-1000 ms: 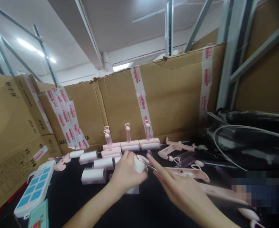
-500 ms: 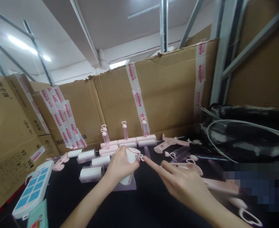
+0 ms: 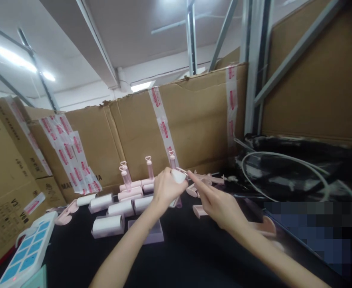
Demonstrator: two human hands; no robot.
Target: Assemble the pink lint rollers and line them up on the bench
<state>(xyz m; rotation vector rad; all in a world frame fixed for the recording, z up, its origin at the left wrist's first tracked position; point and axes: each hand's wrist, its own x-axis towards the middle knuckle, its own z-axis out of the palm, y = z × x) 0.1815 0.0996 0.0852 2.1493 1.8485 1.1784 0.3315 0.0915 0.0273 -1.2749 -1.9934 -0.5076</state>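
My left hand (image 3: 164, 187) is closed around a white sticky-paper roll (image 3: 178, 176), held up and tilted above the dark table. At the roll's open end, the index finger of my right hand (image 3: 217, 202) reaches to the rim. Its other fingers are curled, and whatever small thing they may pinch is hidden. Several more white rolls (image 3: 108, 225) lie to the left in clear plastic covers. Below my left wrist stands a clear lilac cover (image 3: 154, 233). Pink lint-roller handles with heart-shaped ends (image 3: 149, 168) stand upright behind.
Loose pink handle parts (image 3: 201, 212) lie around my right hand. A white power strip (image 3: 28, 248) with blue panels is at the left. Taped cardboard (image 3: 134, 132) walls the back. A black plastic bag with a pale cable (image 3: 261, 196) sits at the right.
My left hand has raised the roll and moved it away from me, off the lilac cover. My right hand has followed, its finger staying at the rim. The view has shifted right.
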